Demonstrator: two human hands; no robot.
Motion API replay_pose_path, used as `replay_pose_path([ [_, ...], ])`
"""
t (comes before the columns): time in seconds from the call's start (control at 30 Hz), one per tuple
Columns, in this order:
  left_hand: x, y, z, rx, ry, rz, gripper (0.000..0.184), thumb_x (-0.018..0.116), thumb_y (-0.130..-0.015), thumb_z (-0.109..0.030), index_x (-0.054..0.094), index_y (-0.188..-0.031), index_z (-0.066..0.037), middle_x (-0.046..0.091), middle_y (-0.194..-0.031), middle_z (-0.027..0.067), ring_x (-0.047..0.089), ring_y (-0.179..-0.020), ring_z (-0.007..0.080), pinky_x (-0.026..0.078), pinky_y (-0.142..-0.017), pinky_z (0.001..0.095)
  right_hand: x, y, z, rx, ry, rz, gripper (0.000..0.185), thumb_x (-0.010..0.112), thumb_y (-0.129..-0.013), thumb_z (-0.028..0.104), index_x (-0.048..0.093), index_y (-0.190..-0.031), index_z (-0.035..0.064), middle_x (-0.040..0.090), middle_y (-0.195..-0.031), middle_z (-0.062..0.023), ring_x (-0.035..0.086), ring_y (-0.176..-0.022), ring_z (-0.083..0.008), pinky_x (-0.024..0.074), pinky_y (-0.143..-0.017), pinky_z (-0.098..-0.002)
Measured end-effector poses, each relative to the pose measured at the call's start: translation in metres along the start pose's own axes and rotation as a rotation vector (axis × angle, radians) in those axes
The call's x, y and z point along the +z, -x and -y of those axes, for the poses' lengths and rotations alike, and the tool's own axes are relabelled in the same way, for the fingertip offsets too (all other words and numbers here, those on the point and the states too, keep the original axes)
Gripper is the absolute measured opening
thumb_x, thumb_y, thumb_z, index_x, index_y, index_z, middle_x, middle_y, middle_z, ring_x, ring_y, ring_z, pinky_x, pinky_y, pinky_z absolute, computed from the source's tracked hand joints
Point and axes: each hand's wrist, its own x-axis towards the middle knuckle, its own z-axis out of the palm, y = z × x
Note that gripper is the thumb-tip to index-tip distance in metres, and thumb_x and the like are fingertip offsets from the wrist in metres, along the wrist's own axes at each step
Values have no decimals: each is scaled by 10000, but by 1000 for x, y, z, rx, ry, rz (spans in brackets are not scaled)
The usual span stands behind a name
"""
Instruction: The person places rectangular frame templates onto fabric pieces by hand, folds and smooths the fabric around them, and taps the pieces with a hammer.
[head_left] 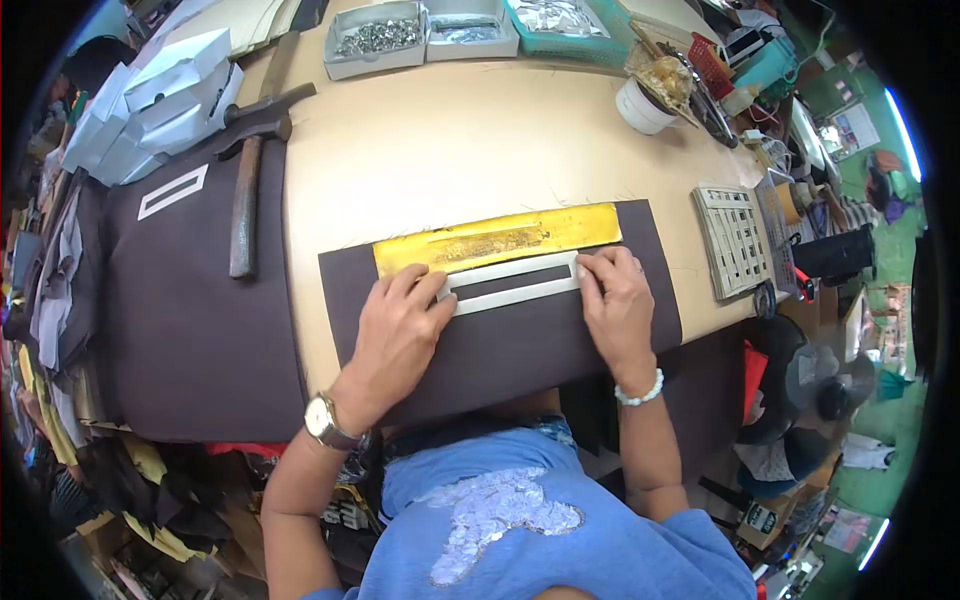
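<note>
"How do the hands grip?"

"The left hand (pixel 396 318) pinches one end of a long white frame (pixel 515 296) between thumb and fingertips; the right hand (pixel 620 302) pinches the other end the same way; a watch (pixel 320 419) circles the left wrist, a pale beaded bracelet (pixel 641 391) the right."

"Where is the frame?"

"Over a dark sheet (pixel 510 350), just on the wearer's side of a stained yellow strip (pixel 500 238); I cannot tell whether its whole underside touches the sheet; the sheet lies on a tan table (pixel 450 130)."

"And farther out?"

"To the left, a hammer (pixel 245 205) and a smaller white frame (pixel 174 192) on dark material (pixel 190 330); beyond, a box of metal pieces (pixel 376 38); to the right, a white tub (pixel 642 110)."
</note>
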Motion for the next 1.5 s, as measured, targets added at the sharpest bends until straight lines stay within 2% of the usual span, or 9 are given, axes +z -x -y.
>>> replay_pose_path([
  [0.1, 10, 14, -10, -25, -104, -54, 338, 565, -735, 23, 646, -1055, -52, 579, -1197, 98, 480, -1187, 339, 371, -968, 507, 12, 5, 40, -209, -57, -61, 209, 535, -810, 59, 609, -985, -28, 601, -1012, -179, 564, -992, -334, 435, -850, -428],
  [0.17, 13, 23, -10, -71, -101, -33, 392, 555, -731, 28, 639, -1103, -60, 565, -1250, 88, 430, -1256, 353, 302, -1024, 570, 30, 16, 77, -338, -207, 83, 346, 484, -832, 85, 551, -1144, -49, 580, -1131, -199, 549, -1069, -354, 412, -932, -460],
  [0.3, 11, 22, -4, -74, -115, 15, 438, 548, -750, -5, 619, -1175, -86, 542, -1293, 64, 396, -1288, 332, 214, -1046, 632, 54, 32, 92, -200, -208, 203, 491, 443, -856, 87, 410, -1323, -58, 532, -1261, -199, 507, -1197, -303, 357, -1027, -482],
  [0.63, 5, 18, -8, -42, -173, 47, 443, 530, -748, 25, 628, -1161, -104, 557, -1270, 64, 389, -1298, 310, 141, -1072, 642, 25, 23, 36, -192, 69, 222, 495, 442, -837, 19, 395, -1323, -65, 568, -1228, -177, 559, -1140, -266, 349, -1031, -478],
  [0.97, 5, 19, -5, 26, -220, 44, 421, 572, -726, 0, 621, -1139, -63, 542, -1253, 94, 372, -1298, 307, 154, -1070, 640, 8, 14, 0, -83, 412, 61, 415, 455, -855, 31, 457, -1262, -55, 644, -1033, -137, 581, -1059, -258, 304, -1012, -593],
  [1.07, 8, 20, -3, 47, -225, 21, 429, 575, -725, -10, 613, -1149, -58, 538, -1251, 100, 367, -1301, 307, 152, -1071, 639, -7, 0, 7, 96, 154, 151, 369, 441, -872, 45, 503, -1228, -28, 633, -1089, -126, 559, -1082, -271, 290, -1016, -590],
  [1.23, 11, 20, -4, 42, -237, 25, 412, 558, -749, -25, 611, -1157, -55, 542, -1254, 100, 376, -1298, 301, 145, -1075, 634, 38, 36, 81, -233, 49, 95, 393, 467, -839, 53, 507, -1217, -50, 607, -1144, -174, 581, -1071, -252, 304, -1004, -583],
  [1.37, 11, 20, -3, 77, -301, 42, 390, 550, -784, -65, 604, -1169, -38, 545, -1250, 112, 382, -1295, 301, 142, -1075, 637, 36, 50, 79, -191, 38, 194, 464, 447, -841, 61, 443, -1287, -66, 550, -1270, -176, 536, -1189, -210, 303, -1023, -556],
  [1.5, 4, 17, -8, 75, -320, 77, 405, 538, -771, -20, 599, -1171, -43, 550, -1256, 101, 379, -1306, 305, 169, -1071, 630, 16, 51, 42, -151, 32, 159, 458, 444, -840, 23, 435, -1289, -69, 596, -1217, -135, 571, -1141, -207, 311, -1022, -548],
])
